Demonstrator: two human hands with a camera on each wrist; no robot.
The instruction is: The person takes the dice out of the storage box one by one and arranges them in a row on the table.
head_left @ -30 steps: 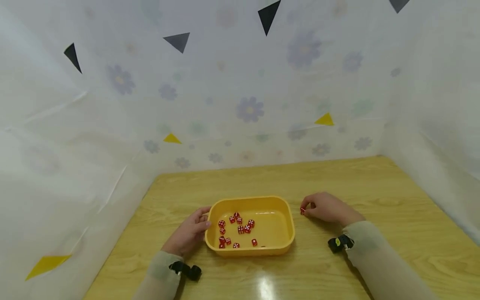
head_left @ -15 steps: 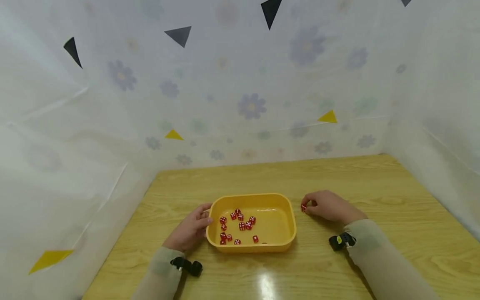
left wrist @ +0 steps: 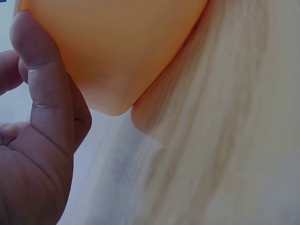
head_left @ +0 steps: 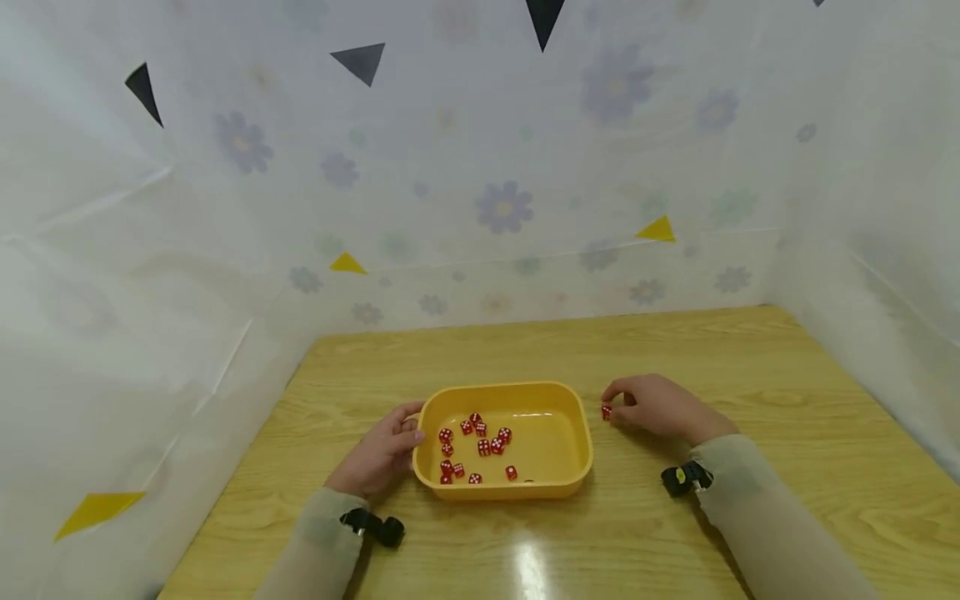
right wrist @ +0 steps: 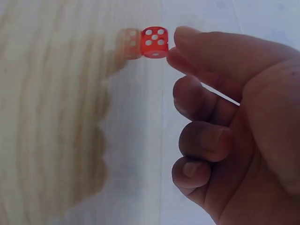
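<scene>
The right hand (head_left: 660,407) is resting on the counter (head_left: 750,367) just right of the yellow tray (head_left: 577,454), its fingers curled. A single red die (head_left: 606,412) is lying at the tip of its forefinger, between the hand and the tray's right wall; whether the fingers are pinching the die or only touching it I cannot tell. The left hand (head_left: 378,457) is gripping the tray's left rim, thumb (left wrist: 44,75) pressing against the outer wall. The tray is sitting mid-counter, toward the near edge, holding a scatter of red dice (head_left: 480,448).
</scene>
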